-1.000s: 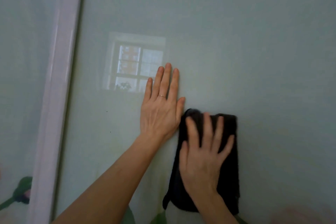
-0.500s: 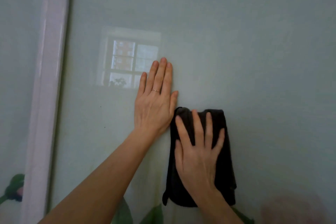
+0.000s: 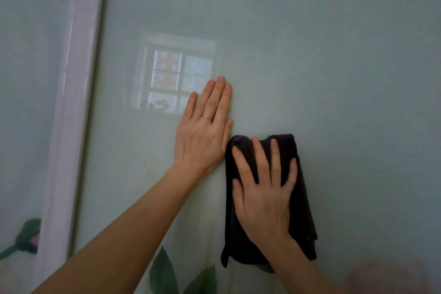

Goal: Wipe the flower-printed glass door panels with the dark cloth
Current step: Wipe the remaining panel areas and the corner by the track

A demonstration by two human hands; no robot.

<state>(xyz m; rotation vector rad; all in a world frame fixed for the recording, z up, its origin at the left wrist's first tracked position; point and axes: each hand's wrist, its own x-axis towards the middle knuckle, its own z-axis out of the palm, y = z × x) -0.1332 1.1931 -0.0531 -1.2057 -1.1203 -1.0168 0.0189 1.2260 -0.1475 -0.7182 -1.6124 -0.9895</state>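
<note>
window reflection [image 3: 176, 74]: paned, daylit, plant [image 3: 158, 104] on sill | pale upright frame strip [image 3: 71, 114]: left | light: dim

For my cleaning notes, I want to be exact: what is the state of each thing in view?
Left hand: open, flat on the glass door panel, fingers together.
Right hand: open, fingers spread, pressing the dark cloth.
Dark cloth: pressed against the panel, lower edge hanging loose.
Glass door panel: upright, reflecting a window.
Door frame: upright, between two panels.
</note>
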